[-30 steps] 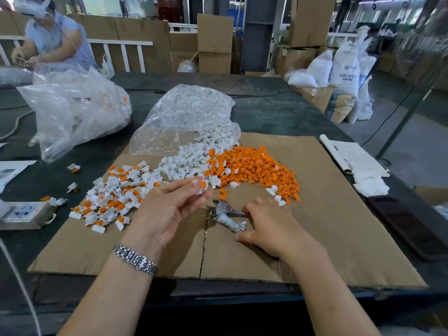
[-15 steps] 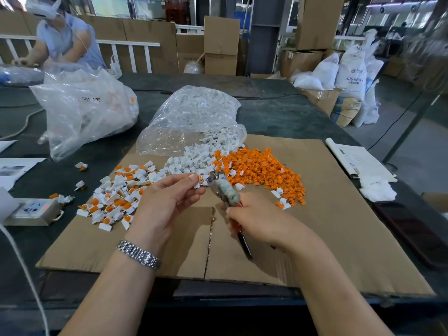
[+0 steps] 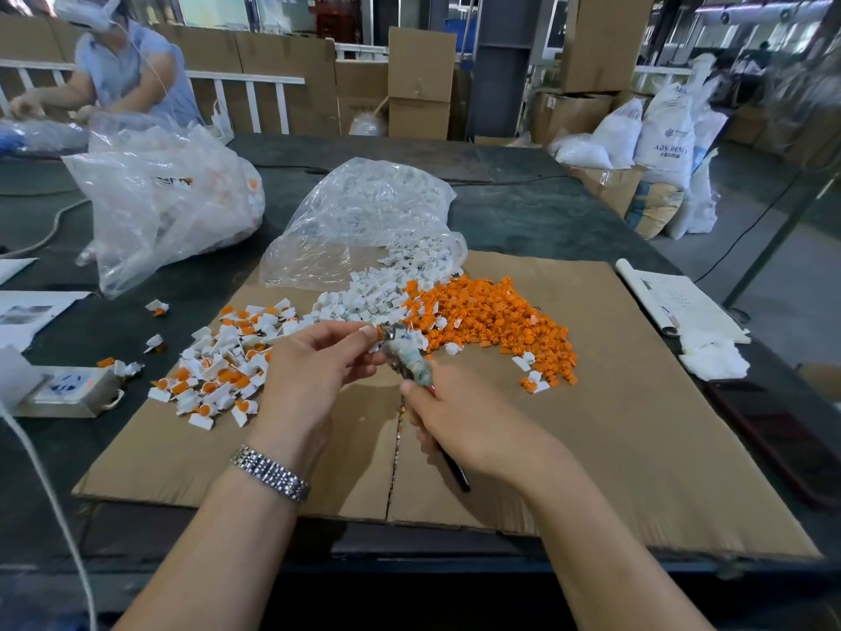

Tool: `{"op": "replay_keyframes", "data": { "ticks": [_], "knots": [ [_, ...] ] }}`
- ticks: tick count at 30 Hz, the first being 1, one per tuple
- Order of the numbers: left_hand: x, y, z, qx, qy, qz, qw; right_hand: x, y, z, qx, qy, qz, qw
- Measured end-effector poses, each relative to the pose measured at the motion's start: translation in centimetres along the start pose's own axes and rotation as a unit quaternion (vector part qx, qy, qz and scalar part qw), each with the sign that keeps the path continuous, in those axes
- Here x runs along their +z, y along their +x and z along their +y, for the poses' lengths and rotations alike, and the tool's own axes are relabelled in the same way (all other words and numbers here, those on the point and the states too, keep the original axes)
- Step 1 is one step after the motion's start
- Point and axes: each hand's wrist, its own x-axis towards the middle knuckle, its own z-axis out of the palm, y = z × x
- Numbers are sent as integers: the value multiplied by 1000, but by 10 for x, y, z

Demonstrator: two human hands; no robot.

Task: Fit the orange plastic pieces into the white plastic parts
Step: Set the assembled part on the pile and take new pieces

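The left hand [image 3: 318,366] pinches a small white part with an orange piece [image 3: 377,333] in it between thumb and fingertips, raised above the cardboard sheet [image 3: 637,439]. The right hand [image 3: 459,421] is curled round the handles of a pair of pliers [image 3: 407,362]; the metal tip touches the pinched part, and 1 dark handle end pokes out below the palm. Beyond the hands, the loose orange pieces [image 3: 491,316] form a pile on the sheet, touching the heap of white parts [image 3: 377,293] that spills from a clear plastic bag [image 3: 364,211]. Left of these lie the fitted white-and-orange parts [image 3: 223,371], reaching the sheet's left edge, with a few stray ones on the dark table [image 3: 523,216]. The near half and the right side of the sheet are bare cardboard up to its edges. A power strip [image 3: 68,389] sits just off the left edge, folded papers [image 3: 682,307] and a dark phone [image 3: 782,439] off the right.
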Motion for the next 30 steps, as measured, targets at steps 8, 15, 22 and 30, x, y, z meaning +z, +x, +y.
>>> {"op": "replay_keyframes", "data": {
  "ticks": [8, 15, 22, 30],
  "knots": [
    [2, 0, -1, -5, -3, 14, 1000, 15, 6, 7, -10, -61, 98, 993],
    [-8, 8, -2, 10, 21, 21, 1000, 0, 9, 20, -14, -166, 46, 985],
    [-41, 42, -6, 125, 369, 191, 901, -19, 5, 58, -3, -381, 42, 924],
    [-16, 42, -7, 198, 440, 123, 867, -36, 57, 67, -25, -254, 201, 946]
  ]
}}
